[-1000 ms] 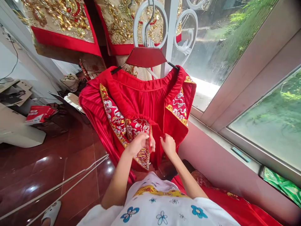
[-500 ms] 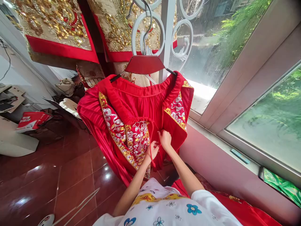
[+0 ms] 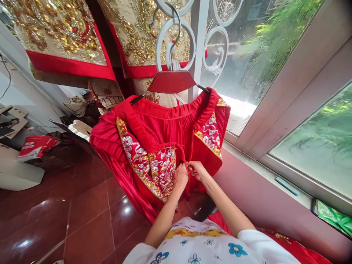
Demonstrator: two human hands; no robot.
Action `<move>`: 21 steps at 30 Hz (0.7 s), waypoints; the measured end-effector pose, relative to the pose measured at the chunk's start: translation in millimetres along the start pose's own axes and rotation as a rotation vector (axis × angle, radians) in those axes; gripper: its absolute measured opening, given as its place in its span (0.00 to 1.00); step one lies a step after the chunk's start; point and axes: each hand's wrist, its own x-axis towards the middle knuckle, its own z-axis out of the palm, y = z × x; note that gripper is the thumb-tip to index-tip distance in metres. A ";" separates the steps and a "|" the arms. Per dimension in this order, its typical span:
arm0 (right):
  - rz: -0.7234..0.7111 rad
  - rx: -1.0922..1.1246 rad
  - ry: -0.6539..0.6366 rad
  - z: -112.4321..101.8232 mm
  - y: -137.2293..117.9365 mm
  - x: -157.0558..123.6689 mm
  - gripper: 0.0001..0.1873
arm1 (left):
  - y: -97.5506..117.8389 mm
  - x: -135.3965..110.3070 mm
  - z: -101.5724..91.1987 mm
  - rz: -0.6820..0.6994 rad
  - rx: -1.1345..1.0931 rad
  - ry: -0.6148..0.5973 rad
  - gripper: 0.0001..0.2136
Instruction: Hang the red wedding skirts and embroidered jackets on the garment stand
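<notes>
A red pleated skirt (image 3: 165, 126) with gold and silver embroidered panels hangs by its waistband from a hanger (image 3: 172, 81) with a dark red middle and black clips. From the edge of its front waistband a thin red strap (image 3: 184, 157) runs down between my hands. My left hand (image 3: 182, 176) is closed at the strap, its fingertips partly hidden behind the hand. Just to the right, my right hand (image 3: 198, 170) pinches the same strap with thumb and fingers. Both hands are close together in front of the skirt's opening.
White scrolled ironwork (image 3: 196, 44) holds the hanger, with sequinned gold garments (image 3: 63, 29) behind. To the right are a window frame (image 3: 277, 91) and a sill with a blue-green strip (image 3: 286, 186) and a green packet (image 3: 334, 216). A red bag (image 3: 35, 147) lies at left.
My left hand has risen and closed at the strap. The right hand has moved slightly down and now pinches beside it. The strap's hanging end is drawn up between the hands.
</notes>
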 end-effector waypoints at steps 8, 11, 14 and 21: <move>-0.064 0.294 0.056 3.3 -66.8 -36.1 0.06 | -7.6 -26.0 17.4 0.072 0.059 -0.041 0.17; -0.168 0.347 0.045 -4.2 -112.6 -53.3 0.08 | -3.9 -32.2 20.4 0.117 0.076 -0.030 0.18; -0.220 0.332 -0.005 -6.6 -148.2 -68.9 0.12 | 3.4 -30.9 17.5 0.155 0.072 -0.001 0.19; -0.321 0.158 -0.022 -7.2 -143.1 -68.9 0.12 | 3.8 -25.7 0.7 0.170 0.003 -0.037 0.19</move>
